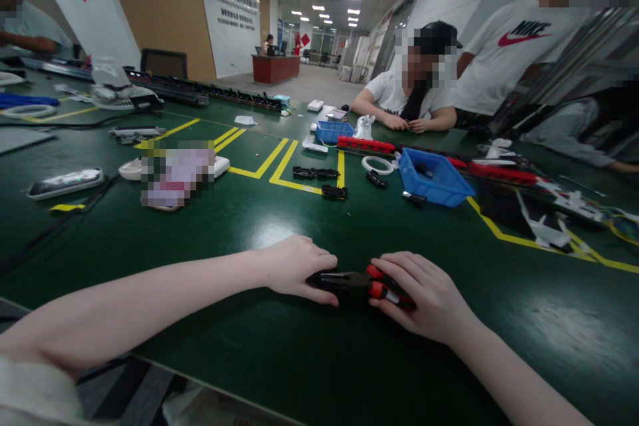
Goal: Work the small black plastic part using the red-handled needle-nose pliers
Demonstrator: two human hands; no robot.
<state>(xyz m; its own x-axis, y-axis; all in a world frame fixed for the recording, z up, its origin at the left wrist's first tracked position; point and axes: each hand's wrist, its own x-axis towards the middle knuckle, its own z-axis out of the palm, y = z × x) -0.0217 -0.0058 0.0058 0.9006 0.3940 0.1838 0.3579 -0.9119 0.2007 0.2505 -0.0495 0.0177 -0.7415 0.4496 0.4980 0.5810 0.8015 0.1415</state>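
My right hand (426,289) is closed around the red and black handles of a pair of pliers (375,281). The jaws point left, toward my left hand (295,268), whose thumb and fingers pinch a small dark piece (315,281). Pliers and piece overlap between the two hands, low over the green table (239,339); whether the jaws grip the piece cannot be made out. Further off lie several black parts (315,173) beside yellow tape lines.
A blue bin (432,176) with dark parts inside stands right of centre, a white ring (378,165) beside it. A phone (177,180) leans at the left. Red and black strips (367,145) run across the back. A person in a cap (409,93) sits opposite.
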